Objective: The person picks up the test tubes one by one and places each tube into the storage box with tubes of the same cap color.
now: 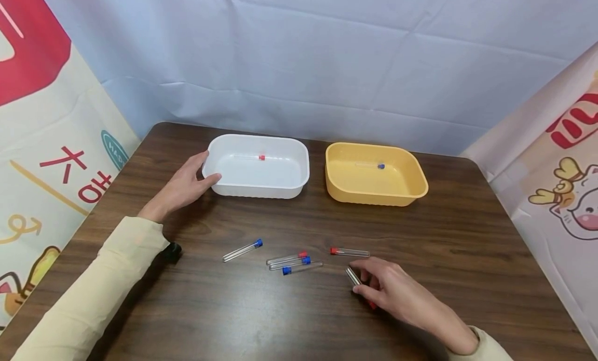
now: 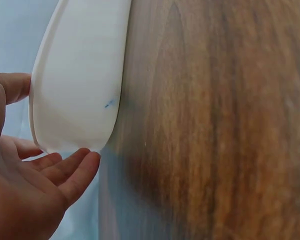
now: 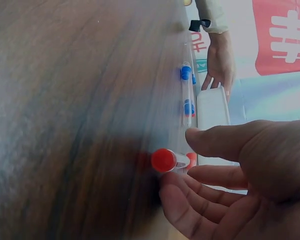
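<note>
My left hand point(image 1: 184, 182) holds the left end of a white plastic tray point(image 1: 254, 192), thumb at the front rim and fingers along the end wall. A clear test tube with a red cap point(image 1: 261, 157) lies in that tray. On the table, the right hand point(image 1: 390, 288) reaches round another red-capped test tube point(image 3: 163, 160); its fingers are loosely bent beside it, and a gap shows between thumb and tube in the right wrist view. Just beyond these fingers lies one more red-capped tube point(image 1: 351, 252).
A yellow tray point(image 1: 374, 199) with a blue-capped tube point(image 1: 380, 166) stands right of the white one. Mid-table lie a lone blue-capped tube point(image 1: 241, 251) and a cluster of tubes point(image 1: 302, 268) with blue and red caps. A pale cloth point(image 1: 299, 65) hangs behind the table.
</note>
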